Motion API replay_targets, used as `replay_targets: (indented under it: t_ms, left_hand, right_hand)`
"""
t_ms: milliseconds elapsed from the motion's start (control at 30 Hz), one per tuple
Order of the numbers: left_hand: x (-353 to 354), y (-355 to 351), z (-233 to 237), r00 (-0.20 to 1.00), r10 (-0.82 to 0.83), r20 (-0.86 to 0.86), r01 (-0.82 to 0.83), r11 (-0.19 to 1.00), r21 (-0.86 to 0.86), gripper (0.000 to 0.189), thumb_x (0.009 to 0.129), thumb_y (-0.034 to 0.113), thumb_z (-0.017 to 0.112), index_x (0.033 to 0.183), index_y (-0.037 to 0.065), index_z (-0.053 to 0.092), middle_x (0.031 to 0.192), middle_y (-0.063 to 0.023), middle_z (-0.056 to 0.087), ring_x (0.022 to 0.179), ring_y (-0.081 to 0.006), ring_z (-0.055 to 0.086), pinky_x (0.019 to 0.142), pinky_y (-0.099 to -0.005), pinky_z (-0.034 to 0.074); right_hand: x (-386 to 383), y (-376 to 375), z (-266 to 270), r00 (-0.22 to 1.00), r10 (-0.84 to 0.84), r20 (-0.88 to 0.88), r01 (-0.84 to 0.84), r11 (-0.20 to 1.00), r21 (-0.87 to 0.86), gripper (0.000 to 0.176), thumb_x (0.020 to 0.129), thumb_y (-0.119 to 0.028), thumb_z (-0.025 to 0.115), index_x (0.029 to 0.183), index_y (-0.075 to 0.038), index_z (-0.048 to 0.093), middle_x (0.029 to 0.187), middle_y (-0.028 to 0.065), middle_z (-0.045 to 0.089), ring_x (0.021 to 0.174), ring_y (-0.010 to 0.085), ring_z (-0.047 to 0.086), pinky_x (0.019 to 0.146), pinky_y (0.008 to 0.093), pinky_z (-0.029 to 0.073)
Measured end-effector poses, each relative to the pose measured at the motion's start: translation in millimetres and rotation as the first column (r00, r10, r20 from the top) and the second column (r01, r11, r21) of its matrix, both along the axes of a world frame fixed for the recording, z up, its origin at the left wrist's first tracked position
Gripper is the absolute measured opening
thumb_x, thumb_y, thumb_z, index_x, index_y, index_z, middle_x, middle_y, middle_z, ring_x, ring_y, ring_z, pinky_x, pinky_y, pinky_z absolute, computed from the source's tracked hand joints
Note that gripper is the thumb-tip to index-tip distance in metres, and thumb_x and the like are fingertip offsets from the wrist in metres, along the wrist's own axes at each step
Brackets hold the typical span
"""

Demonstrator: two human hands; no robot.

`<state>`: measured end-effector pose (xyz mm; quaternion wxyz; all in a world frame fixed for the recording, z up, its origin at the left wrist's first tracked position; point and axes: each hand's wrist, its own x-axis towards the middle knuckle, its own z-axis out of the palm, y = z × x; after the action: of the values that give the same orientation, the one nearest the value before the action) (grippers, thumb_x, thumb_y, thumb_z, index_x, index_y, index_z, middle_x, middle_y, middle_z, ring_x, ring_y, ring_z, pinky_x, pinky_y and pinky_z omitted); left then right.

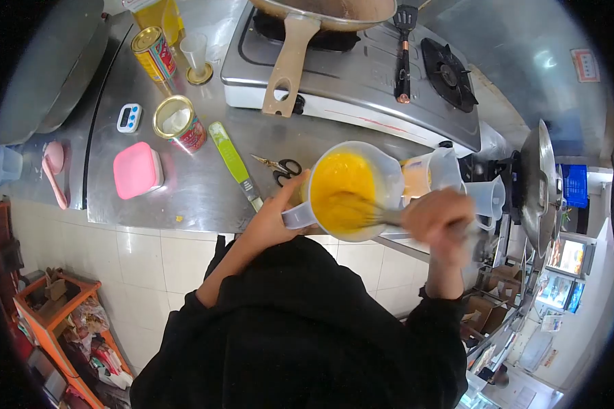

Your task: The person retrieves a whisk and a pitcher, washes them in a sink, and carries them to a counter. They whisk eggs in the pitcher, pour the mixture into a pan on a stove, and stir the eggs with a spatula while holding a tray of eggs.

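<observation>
A clear plastic jug (392, 178) with yellow liquid (340, 176) inside is tilted over the counter's front edge. My left hand (274, 213) is closed around its handle, on the left side. My right hand (440, 221), blurred by motion, grips a wire whisk (382, 215), whose wires dip into the liquid. Scissors (286, 167) lie just beyond my left hand, beside a green-handled spatula (229, 153). Right behind my right hand stand a container with pale orange contents (417, 176) and a clear measuring jug (483, 198).
A two-burner stove (355, 75) with a long-handled pan (295, 61) and a black turner (404, 58) stands behind. On the steel counter (205, 184) are an open can (179, 123), a pink-lidded box (138, 170) and a timer (129, 118). An orange shelf (65, 327) stands lower left.
</observation>
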<state>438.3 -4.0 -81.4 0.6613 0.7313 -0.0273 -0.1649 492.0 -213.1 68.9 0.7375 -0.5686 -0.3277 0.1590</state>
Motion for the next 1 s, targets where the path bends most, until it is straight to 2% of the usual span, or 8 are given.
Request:
replay_targets:
  t_ms: [200,267,533,633,667,767,867,1000]
  left_hand:
    - [1,4,2,0.995,-0.042,-0.088,0.043,0.999,0.006,0.081,0.057,0.009,0.070,0.125,0.014,0.026,0.106,-0.0122,0.049,0.069,-0.0191,0.056,0.063,-0.0278,0.043]
    - [-1,3,1,0.998,-0.020,-0.057,0.021,1.000,0.012,0.082,0.058,0.012,0.070,0.126,0.016,0.025,0.088,-0.0136,0.054,0.068,-0.0234,0.058,0.062,-0.0302,0.044]
    - [-2,1,-12,0.993,0.026,0.112,-0.032,0.998,0.047,0.083,0.058,0.010,0.068,0.126,0.019,0.021,0.070,-0.0150,0.059,0.069,-0.0309,0.059,0.063,-0.0345,0.046]
    - [-3,2,-9,1.000,0.005,0.005,-0.005,0.999,0.051,0.084,0.058,0.009,0.068,0.126,0.019,0.021,0.071,-0.0159,0.059,0.069,-0.0321,0.058,0.063,-0.0343,0.046]
    - [-3,2,-11,1.000,-0.002,0.031,0.002,1.000,0.017,0.084,0.058,0.008,0.067,0.127,0.019,0.020,0.071,-0.0162,0.059,0.069,-0.0324,0.058,0.063,-0.0345,0.046]
    - [-3,4,-14,0.999,-0.021,0.039,0.021,1.000,-0.012,0.085,0.057,0.005,0.065,0.127,0.018,0.019,0.070,-0.0167,0.059,0.070,-0.0327,0.058,0.063,-0.0348,0.046]
    - [-6,1,-18,1.000,-0.012,0.026,0.012,1.000,-0.023,0.086,0.057,0.002,0.063,0.128,0.019,0.018,0.069,-0.0169,0.059,0.070,-0.0327,0.058,0.064,-0.0346,0.046]
    - [-6,1,-19,0.999,-0.037,-0.009,0.037,0.999,-0.032,0.087,0.055,0.001,0.063,0.128,0.019,0.017,0.070,-0.0171,0.059,0.070,-0.0324,0.058,0.064,-0.0341,0.046]
  right_hand:
    - [-19,4,-59,0.473,-0.414,0.778,0.753,0.649,-0.112,0.017,0.079,-0.021,0.044,0.069,-0.009,0.036,0.044,-0.0013,0.030,0.036,0.0110,0.028,0.041,0.0258,0.027]
    - [-23,0,-69,0.892,-0.450,0.043,0.440,0.841,-0.316,0.016,0.078,-0.021,0.042,0.068,-0.010,0.036,0.051,0.0007,0.035,0.038,0.0114,0.030,0.043,0.0250,0.029]
    - [-41,-6,-58,0.805,-0.249,0.539,0.511,0.752,-0.417,0.017,0.084,-0.015,0.035,0.075,-0.007,0.048,0.055,0.0006,0.044,0.049,0.0094,0.045,0.055,0.0235,0.041]
    - [-50,18,1,0.878,-0.469,-0.092,0.475,0.835,0.278,0.027,0.079,-0.013,0.038,0.054,-0.013,0.030,0.043,-0.0042,0.035,0.035,0.0046,0.032,0.036,0.0154,0.025]
    - [-41,-3,-1,0.983,0.103,-0.154,-0.077,0.983,0.166,0.025,0.079,-0.014,0.038,0.055,-0.013,0.036,0.043,-0.0032,0.038,0.035,0.0048,0.033,0.035,0.0160,0.025]
    - [-49,25,5,0.966,-0.240,0.096,0.202,0.469,-0.860,0.017,0.080,-0.018,0.048,0.088,-0.004,0.047,0.071,0.0033,0.046,0.068,0.0084,0.043,0.062,0.0214,0.039]
    - [-62,18,-16,0.791,-0.584,0.180,0.529,0.802,0.276,0.010,0.076,-0.019,0.045,0.068,-0.014,0.047,0.044,-0.0046,0.035,0.039,0.0099,0.033,0.047,0.0192,0.030]
    - [-63,20,-14,0.831,-0.538,0.141,0.505,0.836,0.213,0.012,0.076,-0.018,0.046,0.065,-0.015,0.043,0.049,-0.0029,0.038,0.038,0.0066,0.032,0.042,0.0183,0.030]
